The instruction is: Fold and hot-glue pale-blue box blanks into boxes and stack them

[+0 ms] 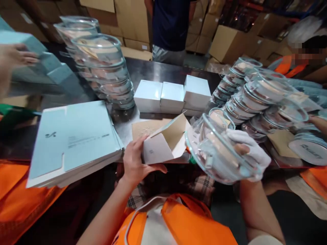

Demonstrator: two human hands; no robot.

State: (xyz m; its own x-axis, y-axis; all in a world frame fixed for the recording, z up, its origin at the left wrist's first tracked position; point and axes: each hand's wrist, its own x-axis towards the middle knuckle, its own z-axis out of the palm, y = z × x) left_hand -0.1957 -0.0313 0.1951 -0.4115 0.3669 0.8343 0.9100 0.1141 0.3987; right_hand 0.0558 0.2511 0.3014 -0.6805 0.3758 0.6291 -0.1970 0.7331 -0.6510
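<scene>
My bare left hand (135, 163) is wrapped round the near end of a small white carton (157, 149), whose flaps stand raised and show a brown inside. In my right hand (247, 153), which wears a white glove, is a clear glass bowl (217, 149) tilted toward the carton. Something pale and round, with a small packet, sits inside the bowl. The bowl's rim is close to the carton's right flap; whether they touch I cannot tell. A brown cardboard piece (143, 127) lies behind the carton.
Flat white cartons (76, 136) are piled at left. Closed white boxes (148, 93) stand in a row at the table's middle. Stacked glass bowls rise at back left (102, 64) and right (255, 95). Co-workers' hands appear at left (20, 56) and right (319, 124); a person (171, 30) stands opposite.
</scene>
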